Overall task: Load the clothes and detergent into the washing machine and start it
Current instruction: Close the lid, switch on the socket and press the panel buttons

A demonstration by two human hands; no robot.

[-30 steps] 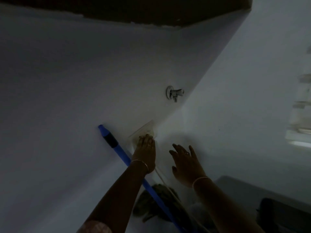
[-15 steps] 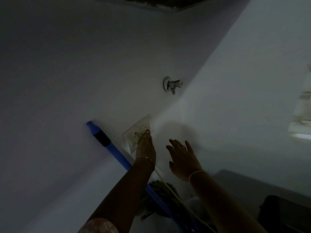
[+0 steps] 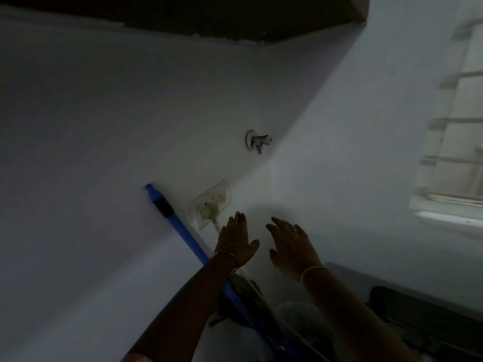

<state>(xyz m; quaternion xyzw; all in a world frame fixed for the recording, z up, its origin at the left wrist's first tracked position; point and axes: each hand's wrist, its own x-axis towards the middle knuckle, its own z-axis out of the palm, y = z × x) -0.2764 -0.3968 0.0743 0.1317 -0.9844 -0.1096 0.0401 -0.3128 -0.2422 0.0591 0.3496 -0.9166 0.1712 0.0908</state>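
Both hands are open and hold nothing. Left hand has straight fingers, tips just below the wall socket beside the cord; I can't tell whether they touch it. Right hand is spread to the lower right of the socket, off the wall or barely on it.

A plug sits in the socket, and there's a faint red spot on the plate (possibly an indicator, too dim to call).

Risks as I read them:
- left fingers snag the cord and the plug works loose, so no power
- left wrist clips the blue mop handle leaning just left of the socket, and it slides down
- tap sits above the socket, so any drip lands near live contacts
- low light makes the switch state easy to misread

Clothes and detergent aren't in view. The dark bulk well to the lower right of the socket may be the washing machine; unconfirmed.
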